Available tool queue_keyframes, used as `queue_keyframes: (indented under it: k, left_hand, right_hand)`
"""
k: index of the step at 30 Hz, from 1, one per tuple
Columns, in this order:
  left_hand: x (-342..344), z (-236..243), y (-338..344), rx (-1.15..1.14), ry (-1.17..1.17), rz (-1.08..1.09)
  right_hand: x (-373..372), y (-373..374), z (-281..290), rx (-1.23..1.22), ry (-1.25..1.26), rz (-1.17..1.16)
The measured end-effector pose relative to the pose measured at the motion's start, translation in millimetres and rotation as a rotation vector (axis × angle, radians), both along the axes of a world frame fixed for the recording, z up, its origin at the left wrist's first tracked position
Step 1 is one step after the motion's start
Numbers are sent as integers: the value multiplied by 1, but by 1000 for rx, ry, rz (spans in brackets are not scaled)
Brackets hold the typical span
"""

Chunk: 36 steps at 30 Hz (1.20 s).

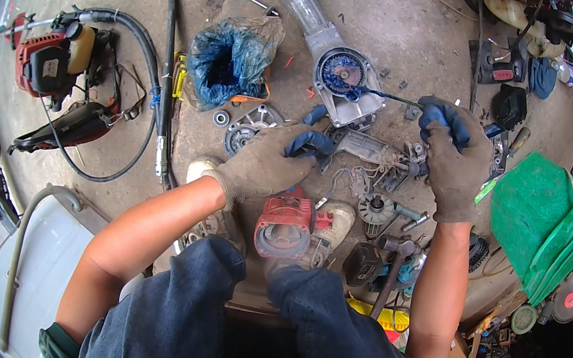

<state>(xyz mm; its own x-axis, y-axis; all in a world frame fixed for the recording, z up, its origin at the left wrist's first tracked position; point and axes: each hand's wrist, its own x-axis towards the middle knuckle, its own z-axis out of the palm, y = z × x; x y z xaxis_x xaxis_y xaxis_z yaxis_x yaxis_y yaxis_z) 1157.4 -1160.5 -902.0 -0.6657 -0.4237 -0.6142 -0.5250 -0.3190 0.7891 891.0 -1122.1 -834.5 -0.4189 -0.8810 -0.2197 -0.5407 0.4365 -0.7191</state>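
My right hand (454,150), in a brown work glove with blue fingers, is closed around the end of a thin rod (391,96) smeared with blue grease. The rod's far end reaches into the round opening of a grey metal gear housing (350,106), where a gear (342,71) sits in blue grease. My gloved left hand (279,155) is just below and left of the housing, one finger stretched toward its edge and the others loosely curled, with nothing visible in them. Left of the housing stands a crumpled plastic bag (237,42) of blue grease.
Between my feet lies a red motor housing (284,224). Nearby are a grey cover (254,124), a motor rotor (375,213), a hammer (393,269) and a battery pack (365,263). A red engine (52,64) with a hose lies left; green sheets (541,222) lie right.
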Motion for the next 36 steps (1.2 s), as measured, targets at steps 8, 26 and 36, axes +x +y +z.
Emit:
queue_keyframes:
  k: [8, 26, 36]
  left_hand:
    - [1, -3, 2, 20, 4, 6]
    - [1, -6, 4, -27, 31, 23]
    - [0, 10, -3, -6, -25, 23]
  right_hand:
    - [14, -10, 0, 58, 29, 62]
    - [17, -8, -4, 73, -178, -207]
    - [14, 2, -1, 116, 8, -138]
